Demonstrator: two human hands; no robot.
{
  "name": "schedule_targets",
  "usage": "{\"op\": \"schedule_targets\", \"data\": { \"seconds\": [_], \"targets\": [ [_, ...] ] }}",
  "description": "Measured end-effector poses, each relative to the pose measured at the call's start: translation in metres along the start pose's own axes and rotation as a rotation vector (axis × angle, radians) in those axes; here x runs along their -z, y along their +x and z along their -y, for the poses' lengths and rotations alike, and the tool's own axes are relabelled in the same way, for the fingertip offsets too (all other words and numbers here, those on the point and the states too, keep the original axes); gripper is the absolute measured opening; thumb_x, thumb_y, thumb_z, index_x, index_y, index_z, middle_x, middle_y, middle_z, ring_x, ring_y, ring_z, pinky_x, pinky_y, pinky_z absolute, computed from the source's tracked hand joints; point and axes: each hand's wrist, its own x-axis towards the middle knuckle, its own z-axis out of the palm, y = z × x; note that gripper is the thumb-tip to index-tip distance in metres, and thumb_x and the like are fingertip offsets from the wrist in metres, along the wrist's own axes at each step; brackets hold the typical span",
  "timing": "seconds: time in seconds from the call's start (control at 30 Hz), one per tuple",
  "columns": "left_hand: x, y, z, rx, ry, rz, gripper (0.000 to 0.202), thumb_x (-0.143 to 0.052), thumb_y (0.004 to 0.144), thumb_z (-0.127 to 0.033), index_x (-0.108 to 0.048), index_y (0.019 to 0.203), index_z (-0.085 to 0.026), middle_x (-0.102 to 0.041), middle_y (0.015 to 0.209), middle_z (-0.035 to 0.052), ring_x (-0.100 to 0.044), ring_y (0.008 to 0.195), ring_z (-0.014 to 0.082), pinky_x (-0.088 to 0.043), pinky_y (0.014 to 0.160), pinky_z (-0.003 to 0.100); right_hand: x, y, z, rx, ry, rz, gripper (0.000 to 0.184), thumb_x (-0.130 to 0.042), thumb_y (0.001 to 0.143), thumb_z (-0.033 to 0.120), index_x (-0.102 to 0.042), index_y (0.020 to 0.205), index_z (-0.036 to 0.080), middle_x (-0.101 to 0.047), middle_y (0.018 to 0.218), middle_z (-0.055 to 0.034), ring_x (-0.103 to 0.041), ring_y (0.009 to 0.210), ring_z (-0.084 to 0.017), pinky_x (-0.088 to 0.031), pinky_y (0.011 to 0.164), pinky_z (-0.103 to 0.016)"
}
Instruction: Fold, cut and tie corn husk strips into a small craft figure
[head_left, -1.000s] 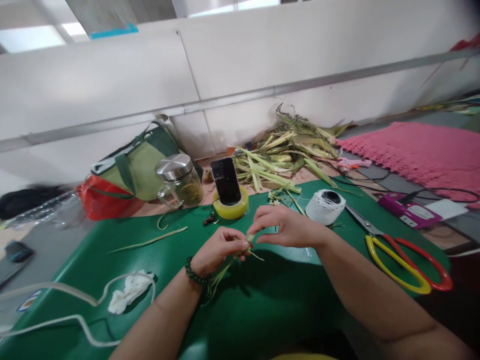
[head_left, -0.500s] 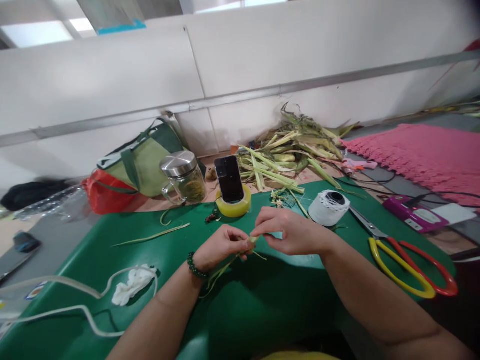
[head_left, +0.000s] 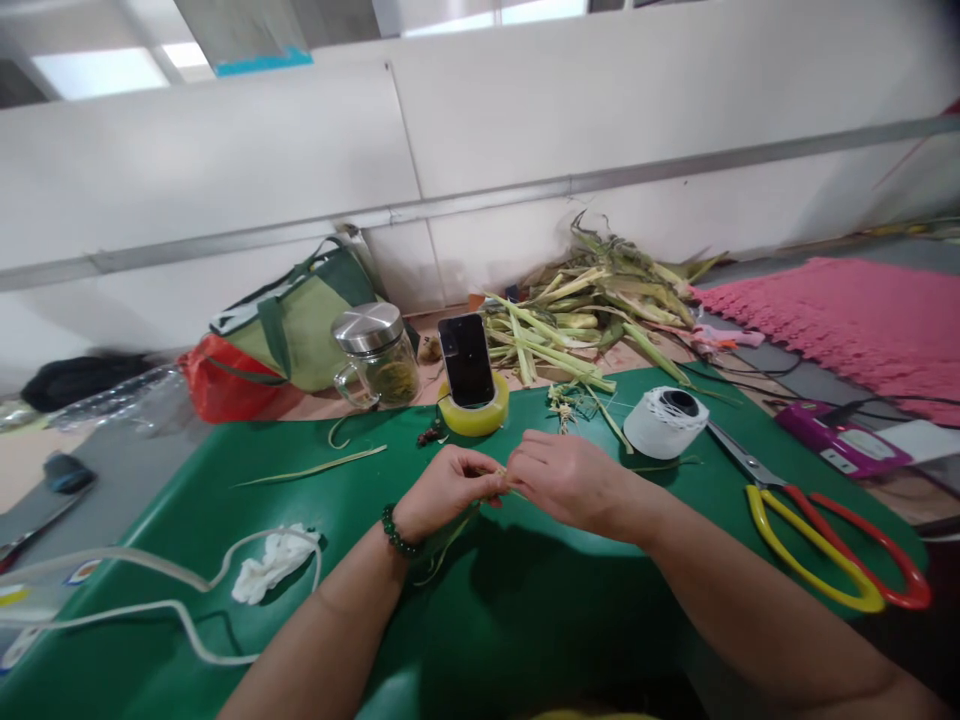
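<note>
Over the green mat (head_left: 510, 610), my left hand (head_left: 450, 490), wearing a dark green bead bracelet on the wrist, pinches a small bundle of pale green leaf strips (head_left: 455, 535). Its loose ends trail down below the palm. My right hand (head_left: 566, 480) meets it fingertip to fingertip, closed on the same bundle; the exact grip is partly hidden behind its curled fingers. A spool of white thread (head_left: 658, 432) stands right of my right hand. Behind my hands, a phone (head_left: 466, 360) leans upright in a roll of yellow tape (head_left: 474, 417).
Large scissors (head_left: 817, 540) with red and yellow handles lie at right. A heap of husks and stalks (head_left: 592, 290) rests against the wall. A glass jar mug (head_left: 379, 365), green bag (head_left: 315, 320), crumpled tissue (head_left: 275, 565), purple power strip (head_left: 844, 437) and pink fringed cloth (head_left: 847, 320) surround the work.
My right hand has turned inward and its fingers have curled closer over the bundle at my left fingertips. The whole view has shifted slightly.
</note>
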Motion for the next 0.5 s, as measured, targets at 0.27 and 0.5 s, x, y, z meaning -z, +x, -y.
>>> {"op": "schedule_targets", "data": {
  "seconds": [0.27, 0.5],
  "targets": [
    [-0.007, 0.001, 0.008, -0.082, 0.048, -0.059, 0.03, -0.073, 0.062, -0.04, -0.071, 0.066, -0.011, -0.063, 0.055, 0.0036, -0.056, 0.051, 0.0121, -0.045, 0.053, 0.023, -0.006, 0.002, -0.002, -0.379, 0.345, -0.025, 0.014, -0.047, 0.08, 0.01, -0.059, 0.083, 0.018, -0.058, 0.065, 0.0023, -0.046, 0.055, -0.008, -0.034, 0.054, -0.02],
    [-0.013, -0.002, 0.002, -0.186, 0.121, -0.168, 0.025, -0.069, 0.068, -0.037, -0.071, 0.065, -0.012, -0.065, 0.06, 0.0043, -0.058, 0.055, 0.0133, -0.045, 0.054, 0.022, -0.012, 0.011, -0.01, -0.816, 1.065, -0.055, 0.011, -0.056, 0.07, 0.017, -0.061, 0.079, 0.015, -0.054, 0.051, 0.0047, -0.045, 0.044, -0.007, -0.035, 0.044, -0.019]
  ]
}}
